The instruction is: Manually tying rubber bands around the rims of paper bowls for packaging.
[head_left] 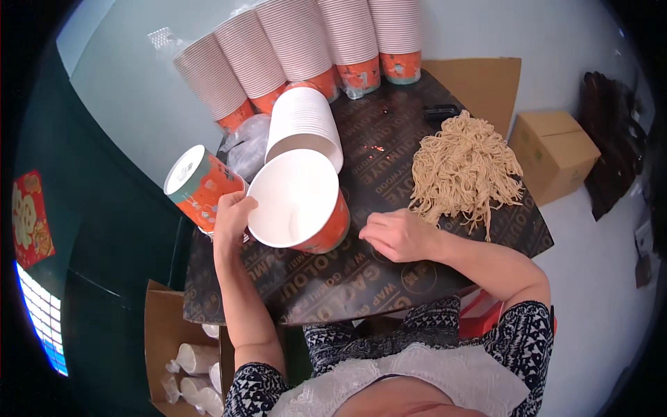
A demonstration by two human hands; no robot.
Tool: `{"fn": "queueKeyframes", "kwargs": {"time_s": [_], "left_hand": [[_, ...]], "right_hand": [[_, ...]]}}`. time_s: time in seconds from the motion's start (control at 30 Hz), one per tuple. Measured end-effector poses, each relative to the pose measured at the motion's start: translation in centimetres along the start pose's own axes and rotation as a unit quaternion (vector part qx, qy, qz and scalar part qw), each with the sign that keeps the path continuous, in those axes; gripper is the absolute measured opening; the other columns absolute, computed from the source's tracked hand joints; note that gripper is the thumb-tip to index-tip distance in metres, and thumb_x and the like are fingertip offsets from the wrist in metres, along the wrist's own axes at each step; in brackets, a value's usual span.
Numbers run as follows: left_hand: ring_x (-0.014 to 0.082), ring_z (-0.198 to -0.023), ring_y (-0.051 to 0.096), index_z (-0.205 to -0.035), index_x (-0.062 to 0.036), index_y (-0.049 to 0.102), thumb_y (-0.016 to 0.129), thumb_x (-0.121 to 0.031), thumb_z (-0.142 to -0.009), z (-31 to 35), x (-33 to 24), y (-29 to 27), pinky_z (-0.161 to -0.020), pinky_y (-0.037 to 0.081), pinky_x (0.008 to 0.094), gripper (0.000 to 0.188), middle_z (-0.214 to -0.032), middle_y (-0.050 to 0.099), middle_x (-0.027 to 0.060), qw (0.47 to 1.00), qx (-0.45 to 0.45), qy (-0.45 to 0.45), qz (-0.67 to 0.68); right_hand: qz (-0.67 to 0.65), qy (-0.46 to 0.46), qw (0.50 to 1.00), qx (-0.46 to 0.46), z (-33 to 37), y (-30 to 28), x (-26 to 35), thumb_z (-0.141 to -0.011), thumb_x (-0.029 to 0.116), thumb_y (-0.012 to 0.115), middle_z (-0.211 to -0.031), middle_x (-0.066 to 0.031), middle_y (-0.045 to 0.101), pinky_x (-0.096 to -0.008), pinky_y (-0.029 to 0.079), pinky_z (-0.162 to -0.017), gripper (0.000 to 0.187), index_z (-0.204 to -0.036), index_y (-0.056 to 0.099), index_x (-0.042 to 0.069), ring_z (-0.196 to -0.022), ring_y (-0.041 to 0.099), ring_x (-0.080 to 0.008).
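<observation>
In the head view, a paper bucket is held at its rim by the left hand (235, 215), toward the near left corner of the surface (375, 295); the bucket (297, 198) is tilted mouth-up, presumably so its inside shows. The right hand (397, 235) is loosely curled beside it; whether anything is pinched cannot be told. Tan strands (465, 167) are heaped near the right edge, seemingly for easy reach.
</observation>
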State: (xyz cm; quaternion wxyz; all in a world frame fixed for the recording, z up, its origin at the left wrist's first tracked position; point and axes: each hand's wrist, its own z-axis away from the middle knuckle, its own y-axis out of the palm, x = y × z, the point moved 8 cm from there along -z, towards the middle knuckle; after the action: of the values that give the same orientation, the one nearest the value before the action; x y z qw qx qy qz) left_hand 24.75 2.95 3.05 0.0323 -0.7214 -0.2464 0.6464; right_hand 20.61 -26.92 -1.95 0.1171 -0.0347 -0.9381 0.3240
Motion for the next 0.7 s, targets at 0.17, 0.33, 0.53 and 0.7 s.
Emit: {"fn": "queueKeyframes", "kwargs": {"time_s": [0.17,0.33,0.53,0.7], "left_hand": [[0.016,-0.037,0.049,-0.077,0.0053,0.065,0.053,-0.008,-0.077,0.7,-0.7,0.4,-0.032,0.038,0.0301,0.018,-0.057,0.058,0.0078,0.997,-0.012,-0.036,-0.06],[0.0145,-0.038,0.049,-0.08,0.0053,0.065,0.051,-0.01,-0.079,1.8,-0.8,-0.1,-0.033,0.039,0.0289,0.021,-0.058,0.058,0.0063,0.995,0.0,-0.043,-0.095],[0.0143,-0.044,0.052,-0.082,0.0055,0.065,0.052,-0.017,-0.088,3.8,0.2,-1.1,-0.037,0.041,0.0281,0.026,-0.061,0.059,0.0057,0.995,-0.018,-0.027,-0.092],[0.0139,-0.06,0.058,-0.085,0.0064,0.062,0.055,-0.02,-0.098,5.9,-0.7,-2.8,-0.054,0.046,0.0273,0.03,-0.071,0.062,0.0072,0.975,-0.128,0.1,-0.155]], "right_hand": [[0.123,-0.005,0.992,-0.014,-0.4,-1.7,-1.6,-0.083,0.011,0.061,-0.078,-0.0088,0.056,-0.0349,0.051,-0.062,0.005,-0.085,0.061,0.006,-0.07,0.061,-0.0259],[0.157,0.049,0.983,-0.077,-0.8,-7.4,-5.6,-0.083,0.005,0.065,-0.081,-0.0108,0.058,-0.0392,0.049,-0.071,0.005,-0.085,0.062,0.002,-0.08,0.059,-0.0295],[0.156,0.132,0.978,0.038,0.1,-7.7,-7.8,-0.081,0.005,0.067,-0.082,-0.0081,0.058,-0.0375,0.047,-0.077,0.006,-0.08,0.062,0.002,-0.087,0.054,-0.0272],[0.147,0.193,0.961,0.132,1.5,-6.8,-9.2,-0.08,0.004,0.066,-0.083,-0.0068,0.056,-0.0376,0.046,-0.081,0.003,-0.079,0.064,0.004,-0.092,0.053,-0.0263]]}}
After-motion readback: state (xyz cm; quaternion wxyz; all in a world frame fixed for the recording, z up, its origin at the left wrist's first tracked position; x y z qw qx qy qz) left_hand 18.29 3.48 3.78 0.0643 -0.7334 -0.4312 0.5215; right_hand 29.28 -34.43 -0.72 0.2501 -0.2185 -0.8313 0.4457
